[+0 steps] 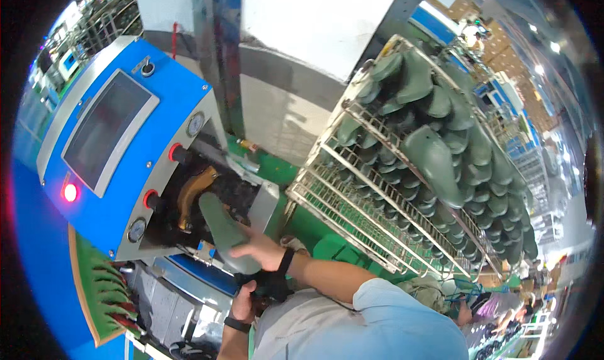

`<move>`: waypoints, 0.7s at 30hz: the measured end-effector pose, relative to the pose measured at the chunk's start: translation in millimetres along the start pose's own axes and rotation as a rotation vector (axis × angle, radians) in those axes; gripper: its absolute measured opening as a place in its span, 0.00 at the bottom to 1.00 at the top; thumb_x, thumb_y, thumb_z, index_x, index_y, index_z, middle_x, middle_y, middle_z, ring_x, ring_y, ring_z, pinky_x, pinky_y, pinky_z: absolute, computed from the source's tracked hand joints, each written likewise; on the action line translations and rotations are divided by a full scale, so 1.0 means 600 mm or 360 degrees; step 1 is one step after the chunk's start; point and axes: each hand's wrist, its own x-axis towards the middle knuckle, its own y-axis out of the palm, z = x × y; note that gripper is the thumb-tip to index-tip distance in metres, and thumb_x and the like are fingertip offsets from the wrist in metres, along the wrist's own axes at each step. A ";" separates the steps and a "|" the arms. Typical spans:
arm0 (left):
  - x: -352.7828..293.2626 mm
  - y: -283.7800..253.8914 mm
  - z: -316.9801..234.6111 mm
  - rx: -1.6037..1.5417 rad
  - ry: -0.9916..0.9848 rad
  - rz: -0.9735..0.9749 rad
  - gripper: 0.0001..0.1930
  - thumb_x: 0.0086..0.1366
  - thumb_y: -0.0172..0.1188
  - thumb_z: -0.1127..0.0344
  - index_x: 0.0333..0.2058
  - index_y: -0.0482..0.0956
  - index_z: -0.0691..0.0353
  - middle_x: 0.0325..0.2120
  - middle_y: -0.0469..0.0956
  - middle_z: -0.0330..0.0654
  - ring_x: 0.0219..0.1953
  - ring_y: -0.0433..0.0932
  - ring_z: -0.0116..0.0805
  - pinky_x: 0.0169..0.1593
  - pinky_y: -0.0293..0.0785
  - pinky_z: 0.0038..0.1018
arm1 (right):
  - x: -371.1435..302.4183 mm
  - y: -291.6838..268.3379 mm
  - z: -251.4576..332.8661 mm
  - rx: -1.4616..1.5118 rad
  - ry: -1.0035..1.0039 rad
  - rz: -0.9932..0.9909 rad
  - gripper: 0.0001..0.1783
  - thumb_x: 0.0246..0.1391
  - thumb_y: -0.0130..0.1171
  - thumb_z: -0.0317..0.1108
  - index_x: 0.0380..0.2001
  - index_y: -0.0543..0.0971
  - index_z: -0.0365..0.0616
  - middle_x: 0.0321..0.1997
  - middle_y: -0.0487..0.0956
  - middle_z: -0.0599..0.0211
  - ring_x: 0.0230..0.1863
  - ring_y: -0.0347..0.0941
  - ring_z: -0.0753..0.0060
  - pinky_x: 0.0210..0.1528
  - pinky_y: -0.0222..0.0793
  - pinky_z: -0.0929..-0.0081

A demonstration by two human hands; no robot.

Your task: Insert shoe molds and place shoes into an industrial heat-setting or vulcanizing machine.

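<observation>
The wire rack (340, 231), loaded with green shoe-shaped pieces (434, 162), stood right of the blue machine (141, 152). One loose green form (221, 225) slanted in front of the machine's dark recess. The right hand (267, 252), also before the machine, pinched the form's near end between thumb and fingers. The left hand (243, 306) was below the machine; whether its mostly hidden fingers gripped anything, I could not tell. A red light (70, 192) glowed on the machine's panel.
</observation>
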 end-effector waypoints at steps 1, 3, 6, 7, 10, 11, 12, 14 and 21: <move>-0.009 -0.014 -0.001 -0.0005 0.0006 -0.0053 0.25 0.62 0.57 0.49 0.53 0.75 0.58 0.44 0.79 0.40 0.44 0.79 0.36 0.45 0.77 0.34 | 0.007 0.023 -0.008 0.0294 -0.0064 -0.0122 0.59 0.45 0.75 0.37 0.73 0.50 0.35 0.62 0.71 0.56 0.61 0.65 0.67 0.65 0.59 0.71; -0.030 -0.038 -0.003 -0.0064 0.0124 -0.0222 0.23 0.60 0.60 0.51 0.50 0.76 0.58 0.39 0.79 0.37 0.40 0.79 0.34 0.41 0.76 0.33 | -0.013 0.017 -0.001 0.0372 -0.0059 -0.0127 0.58 0.44 0.73 0.32 0.73 0.50 0.36 0.63 0.71 0.59 0.61 0.66 0.67 0.64 0.61 0.70; -0.078 0.001 -0.027 -0.0035 0.0360 -0.0369 0.25 0.60 0.61 0.46 0.48 0.79 0.60 0.42 0.83 0.40 0.41 0.82 0.36 0.41 0.78 0.30 | -0.078 -0.101 0.047 -0.0340 -0.0091 0.0282 0.56 0.45 0.74 0.36 0.73 0.52 0.38 0.64 0.71 0.60 0.60 0.68 0.68 0.64 0.61 0.72; -0.078 -0.028 -0.013 0.0078 0.0362 -0.0374 0.26 0.60 0.61 0.45 0.48 0.80 0.60 0.42 0.83 0.39 0.41 0.82 0.35 0.40 0.77 0.29 | -0.102 -0.147 0.060 -0.0669 -0.0083 0.0364 0.56 0.45 0.74 0.37 0.73 0.53 0.39 0.64 0.71 0.59 0.60 0.69 0.67 0.64 0.62 0.72; -0.067 0.025 -0.004 0.0375 0.0380 -0.0691 0.31 0.60 0.60 0.39 0.46 0.80 0.63 0.40 0.82 0.38 0.40 0.78 0.30 0.41 0.72 0.26 | -0.147 -0.296 -0.066 -0.1247 -0.0072 0.0039 0.52 0.44 0.74 0.38 0.71 0.59 0.44 0.60 0.76 0.50 0.59 0.74 0.59 0.62 0.66 0.68; -0.059 0.025 0.008 0.0614 0.0436 -0.0846 0.33 0.59 0.60 0.36 0.46 0.80 0.64 0.39 0.81 0.38 0.40 0.76 0.29 0.43 0.71 0.26 | -0.158 -0.326 -0.097 -0.1172 0.0215 -0.0112 0.50 0.44 0.74 0.37 0.70 0.62 0.47 0.57 0.77 0.48 0.59 0.74 0.58 0.61 0.67 0.67; -0.049 0.016 0.014 0.0770 0.0241 -0.0748 0.39 0.62 0.55 0.46 0.65 0.65 0.68 0.59 0.70 0.47 0.61 0.67 0.38 0.64 0.61 0.32 | -0.165 -0.357 -0.116 -0.1190 0.0361 -0.0301 0.49 0.46 0.72 0.37 0.70 0.60 0.44 0.56 0.78 0.46 0.58 0.75 0.55 0.60 0.68 0.65; -0.046 0.097 0.009 0.0716 0.0325 -0.0882 0.43 0.59 0.59 0.37 0.62 0.66 0.68 0.55 0.73 0.46 0.54 0.69 0.37 0.59 0.65 0.32 | -0.131 -0.411 -0.166 -0.1199 0.0512 -0.0442 0.48 0.48 0.70 0.36 0.70 0.59 0.42 0.55 0.78 0.44 0.57 0.75 0.51 0.59 0.69 0.63; -0.051 0.151 0.025 0.0526 -0.0050 -0.1002 0.42 0.63 0.66 0.48 0.68 0.59 0.65 0.55 0.71 0.46 0.60 0.67 0.39 0.62 0.63 0.34 | 0.165 -0.694 -0.371 -0.1186 0.0919 -0.1338 0.33 0.68 0.46 0.48 0.69 0.60 0.41 0.62 0.72 0.40 0.65 0.66 0.41 0.59 0.67 0.49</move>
